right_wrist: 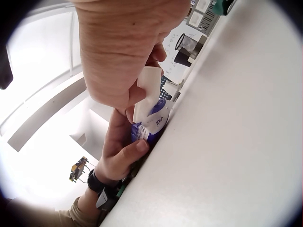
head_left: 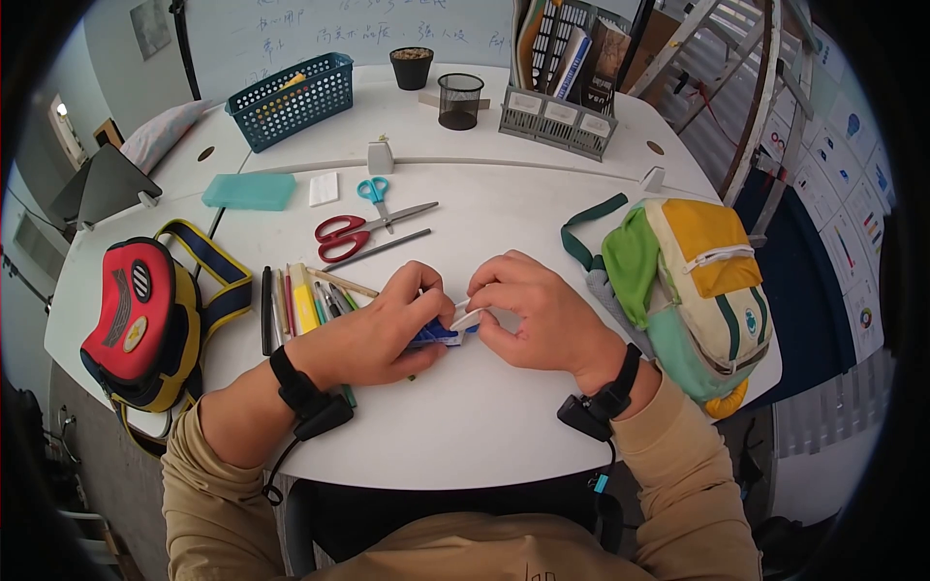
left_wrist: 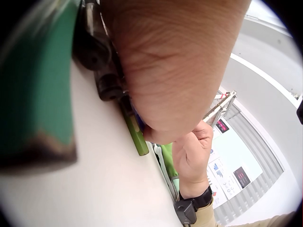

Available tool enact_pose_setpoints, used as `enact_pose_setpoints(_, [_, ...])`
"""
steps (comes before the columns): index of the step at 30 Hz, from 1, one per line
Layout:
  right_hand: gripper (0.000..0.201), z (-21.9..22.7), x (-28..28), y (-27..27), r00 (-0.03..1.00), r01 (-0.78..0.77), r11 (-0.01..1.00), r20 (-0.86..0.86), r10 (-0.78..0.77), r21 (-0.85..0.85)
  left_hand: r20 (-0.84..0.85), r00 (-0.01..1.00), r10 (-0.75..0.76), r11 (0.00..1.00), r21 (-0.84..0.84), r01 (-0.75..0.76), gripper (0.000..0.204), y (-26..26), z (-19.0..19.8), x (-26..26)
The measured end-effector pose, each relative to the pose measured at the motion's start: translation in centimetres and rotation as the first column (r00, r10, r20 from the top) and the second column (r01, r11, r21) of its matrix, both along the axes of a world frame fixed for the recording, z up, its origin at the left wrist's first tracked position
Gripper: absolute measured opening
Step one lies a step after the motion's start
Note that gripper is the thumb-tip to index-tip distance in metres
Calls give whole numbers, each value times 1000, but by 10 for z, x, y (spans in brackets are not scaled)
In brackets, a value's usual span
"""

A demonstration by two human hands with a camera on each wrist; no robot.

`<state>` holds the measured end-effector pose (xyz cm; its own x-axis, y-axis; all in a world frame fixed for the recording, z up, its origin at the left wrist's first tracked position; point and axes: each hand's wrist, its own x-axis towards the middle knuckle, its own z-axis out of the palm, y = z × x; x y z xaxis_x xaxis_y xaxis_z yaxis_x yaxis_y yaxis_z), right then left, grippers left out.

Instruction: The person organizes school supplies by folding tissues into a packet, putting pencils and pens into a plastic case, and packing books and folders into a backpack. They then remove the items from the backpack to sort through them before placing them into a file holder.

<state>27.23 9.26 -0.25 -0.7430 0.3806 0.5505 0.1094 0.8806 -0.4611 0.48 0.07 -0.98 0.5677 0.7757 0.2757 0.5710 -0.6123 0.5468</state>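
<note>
My left hand (head_left: pixel 383 329) holds a small blue-and-white printed plastic packet (head_left: pixel 436 335) low over the table, just right of the pens. My right hand (head_left: pixel 544 312) pinches a folded white tissue (head_left: pixel 469 320) between thumb and fingers. In the right wrist view the tissue (right_wrist: pixel 148 90) stands up out of the packet (right_wrist: pixel 154 122), whose printed flap lies folded back; the left thumb presses on the packet's side. In the left wrist view the left hand (left_wrist: pixel 175 71) hides the packet almost wholly, with a green pencil (left_wrist: pixel 137 137) beneath it.
Several pens and pencils (head_left: pixel 308 300) lie left of the hands. Red scissors (head_left: pixel 354 235), blue scissors (head_left: pixel 374 191), a teal case (head_left: pixel 249 192) and a white square (head_left: pixel 324 189) lie farther back. A red bag (head_left: pixel 131 315) stands left, a colourful backpack (head_left: pixel 678 290) right. Behind are a basket (head_left: pixel 295 105) and a file rack (head_left: pixel 557 121).
</note>
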Motion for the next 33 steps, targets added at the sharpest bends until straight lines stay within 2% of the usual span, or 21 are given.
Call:
enact_pose_setpoints(3, [9,2,1,-2,999,-25,999,38,26,-29,33,999,17,1000,8,-18,43,-1,-2,1])
enact_pose_setpoints(9, [9,-6,-3,-4,996,-83,991,-22,81,-106,40,999,6,1000,21,-7,44,-1,-4,1])
enact_pose_setpoints(12, [9,-3,-4,-5,999,-48,996,-15,47,-72,64,998,3,1000,10,-4,44,-1,-3,1])
enact_pose_setpoints(27, [11,-8,-5,-8,996,-77,977,28,84,-201,88,996,4,1000,-21,-2,42,-2,-3,1])
enact_pose_setpoints(33, [8,-3,-6,-14,997,-35,980,56,47,-195,90,996,-2,1000,-26,4,42,-2,-2,1])
